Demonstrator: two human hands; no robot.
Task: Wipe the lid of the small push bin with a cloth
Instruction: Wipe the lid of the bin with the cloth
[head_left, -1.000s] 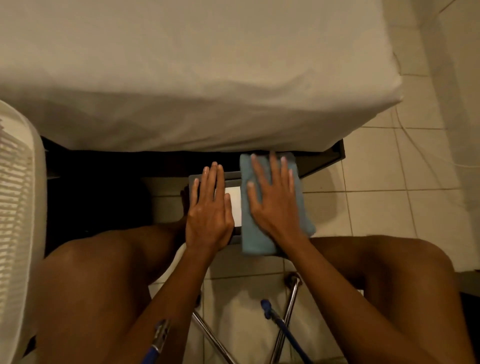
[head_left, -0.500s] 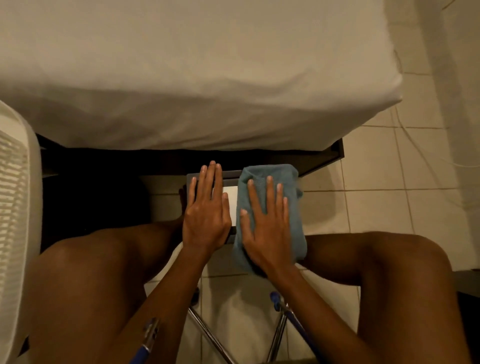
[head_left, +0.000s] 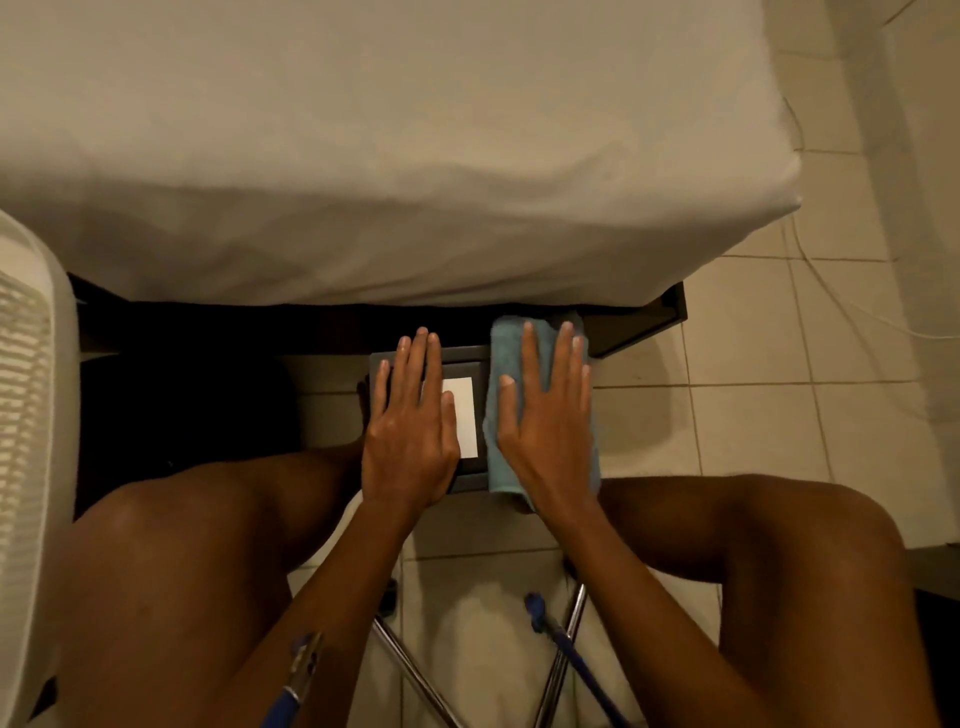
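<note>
Bin: the small push bin stands on the tiled floor between the person's knees, right at the foot of the bed, below its near edge and toward its right corner. Its body is almost wholly hidden under its own top.

Lid: the dark grey lid faces straight up, with the white flap showing in the strip between the two hands.

Left hand: the left hand lies palm down on the lid's left half, its fingers straight and close together, gripping nothing. My read is that it's a brace, weight on the bin so it won't skid on the tile.

Right hand: the right hand is flat on the blue cloth, its fingers straight and slightly spread, pressing rather than pinching. A wide palm puts more cloth on the surface.

Cloth: it's folded into a long pad covering the lid's right side, overhanging the far and near edges.

Progress: this looks like mid-wipe, with the left half under the bracing hand likely yet to come.

Watch for: pressing on the flap could tip it inward.

Around: metal chair legs stand below, and a white slatted object sits at the left.
</note>
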